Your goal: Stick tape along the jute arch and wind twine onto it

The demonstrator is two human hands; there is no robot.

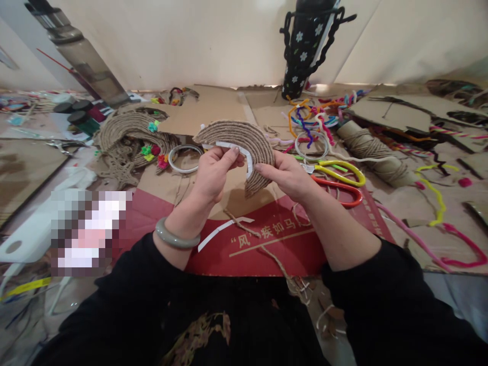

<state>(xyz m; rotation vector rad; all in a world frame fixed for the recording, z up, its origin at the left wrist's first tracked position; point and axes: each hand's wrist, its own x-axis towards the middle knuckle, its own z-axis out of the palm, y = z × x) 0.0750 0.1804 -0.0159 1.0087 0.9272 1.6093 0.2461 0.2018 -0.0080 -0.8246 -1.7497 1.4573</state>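
A crescent point(232, 131) covered in rows of brown twine is held up above the red and brown cardboard. My right hand point(292, 175) grips its right side, thumb on the near face and fingers behind. Along the inner curve runs a narrow white strip point(249, 161), like tape. My left hand point(219, 170) pinches at this strip, thumb and fingers closed over it, with a grey-green bangle point(177, 236) at the wrist. A second white strip point(219, 231) and a loose length of twine point(274, 256) lie on the cardboard point(160, 223) below.
Scissors point(341, 175) with yellow and red handles and a twine spool point(375, 152) lie right. A twine-covered form point(129, 127) and clear tape rolls point(185, 158) sit left. A black flowered tumbler point(303, 56) and a grey bottle point(82, 56) stand behind. A white power strip point(28, 229) lies left.
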